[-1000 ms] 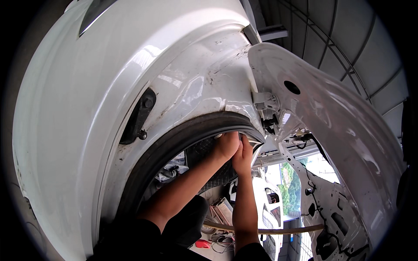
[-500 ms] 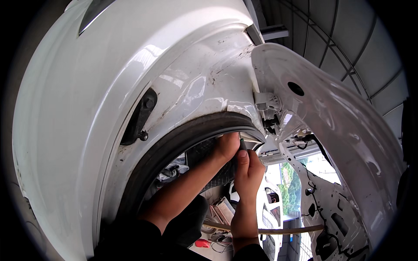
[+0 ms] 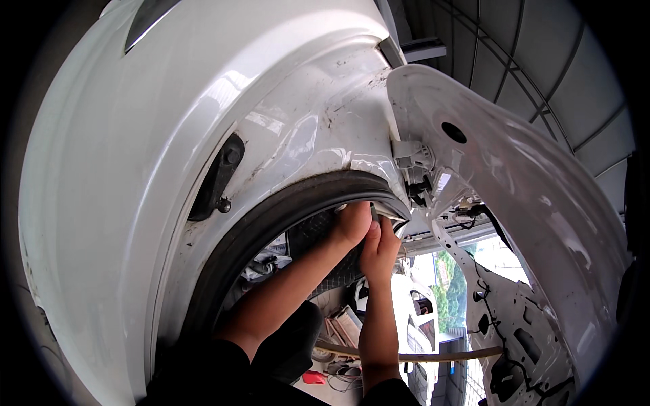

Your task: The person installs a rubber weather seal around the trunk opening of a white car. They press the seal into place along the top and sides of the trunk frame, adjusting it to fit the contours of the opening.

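Note:
My left hand is closed against the inner edge of the black rubber seal, which lines a curved opening in the white car body. Its fingertips are hidden, so what it grips cannot be made out. Just to its right, my right hand is closed around a slim tool with a dark handle, its thumb lying along it. The tool's tip is hidden at the seal. Near both hands, a pale trim edge shows below the seal's right end.
A raised white panel with a hinge stands to the right. A black bracket with a ball stud sits on the body at left. Below are a long thin strip, a red object and another white car.
My right hand has moved up and slightly left with the dark-handled tool, closer to the seal and my left hand. My left hand has shifted only slightly.

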Motion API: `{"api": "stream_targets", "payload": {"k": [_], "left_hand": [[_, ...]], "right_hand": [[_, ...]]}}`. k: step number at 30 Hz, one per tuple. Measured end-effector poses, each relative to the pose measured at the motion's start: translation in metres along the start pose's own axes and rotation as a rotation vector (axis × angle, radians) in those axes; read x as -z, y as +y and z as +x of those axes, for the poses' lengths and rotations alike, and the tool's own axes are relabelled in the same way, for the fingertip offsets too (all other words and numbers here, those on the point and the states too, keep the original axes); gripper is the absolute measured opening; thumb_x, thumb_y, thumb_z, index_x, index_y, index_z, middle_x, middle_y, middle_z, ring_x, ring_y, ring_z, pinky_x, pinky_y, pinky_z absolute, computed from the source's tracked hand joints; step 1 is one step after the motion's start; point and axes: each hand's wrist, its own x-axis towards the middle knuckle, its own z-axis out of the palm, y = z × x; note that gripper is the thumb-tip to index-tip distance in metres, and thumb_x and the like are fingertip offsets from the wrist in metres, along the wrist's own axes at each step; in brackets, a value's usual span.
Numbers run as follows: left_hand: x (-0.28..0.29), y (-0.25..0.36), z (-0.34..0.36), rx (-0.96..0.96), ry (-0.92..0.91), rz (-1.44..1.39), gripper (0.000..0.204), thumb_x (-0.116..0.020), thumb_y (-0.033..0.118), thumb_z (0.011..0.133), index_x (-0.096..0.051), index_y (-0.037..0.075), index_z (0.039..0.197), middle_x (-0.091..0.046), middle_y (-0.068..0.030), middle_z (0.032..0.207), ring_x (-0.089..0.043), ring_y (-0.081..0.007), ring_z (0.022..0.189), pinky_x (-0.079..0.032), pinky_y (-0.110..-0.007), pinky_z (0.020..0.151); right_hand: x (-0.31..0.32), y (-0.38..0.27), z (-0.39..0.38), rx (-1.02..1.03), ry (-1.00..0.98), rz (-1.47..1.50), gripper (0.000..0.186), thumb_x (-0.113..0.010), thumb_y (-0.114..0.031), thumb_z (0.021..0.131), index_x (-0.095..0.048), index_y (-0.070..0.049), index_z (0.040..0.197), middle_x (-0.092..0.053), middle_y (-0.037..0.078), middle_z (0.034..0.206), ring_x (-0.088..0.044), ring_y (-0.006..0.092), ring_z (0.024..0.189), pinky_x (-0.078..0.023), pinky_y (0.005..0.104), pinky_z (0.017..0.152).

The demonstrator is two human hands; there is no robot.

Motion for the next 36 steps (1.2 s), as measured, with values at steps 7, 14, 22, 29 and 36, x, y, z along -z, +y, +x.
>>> {"api": "stream_targets", "payload": {"k": [7,14,22,29,36], "left_hand": [[0.007,0.012,0.002,0.278,-0.099,0.086,0.018,-0.043,0.005,0.089,-0.057,-0.002,0.097,-0.059,-0.0141,0.099,-0.054,-0.0235,0.093,-0.043,-0.036,0.086],[0.006,0.004,0.003,0.234,-0.079,0.009,0.016,-0.042,0.002,0.09,-0.054,-0.004,0.098,-0.057,-0.0158,0.097,-0.054,-0.0245,0.091,-0.043,-0.035,0.083],[0.007,0.0,-0.003,-0.104,-0.004,0.023,0.02,-0.041,0.005,0.09,-0.053,-0.004,0.103,-0.057,-0.0196,0.102,-0.052,-0.028,0.097,-0.041,-0.037,0.088],[0.005,0.002,-0.004,-0.144,-0.004,0.142,0.017,-0.046,0.0,0.087,-0.053,-0.004,0.103,-0.055,-0.023,0.101,-0.053,-0.0355,0.096,-0.042,-0.041,0.086],[0.007,0.002,0.0,0.068,-0.003,0.093,0.034,-0.033,0.021,0.096,-0.056,-0.002,0.104,-0.058,-0.0207,0.108,-0.052,-0.0308,0.103,-0.038,-0.039,0.094]], "right_hand": [[-0.02,0.027,0.016,-0.035,0.046,-0.009,0.029,-0.048,-0.026,0.093,-0.055,0.001,0.098,-0.058,0.025,0.075,-0.056,0.0449,0.069,-0.043,0.0452,0.057],[-0.031,0.022,0.025,0.009,0.156,-0.08,0.024,-0.054,-0.022,0.09,-0.058,0.001,0.095,-0.061,0.023,0.081,-0.058,0.0427,0.075,-0.045,0.0443,0.063],[-0.005,-0.01,-0.014,0.089,0.124,-0.027,0.017,-0.056,-0.015,0.086,-0.057,0.002,0.087,-0.057,0.018,0.074,-0.054,0.0287,0.063,-0.042,0.0346,0.058],[-0.034,0.041,0.03,-0.205,0.036,-0.047,0.022,-0.057,-0.018,0.089,-0.058,0.003,0.097,-0.06,0.026,0.089,-0.057,0.0415,0.084,-0.046,0.041,0.07],[-0.018,0.007,-0.024,0.029,0.155,0.298,0.034,-0.057,-0.018,0.087,-0.055,0.003,0.113,-0.063,0.014,0.099,-0.059,0.0226,0.091,-0.044,0.0315,0.084]]}}
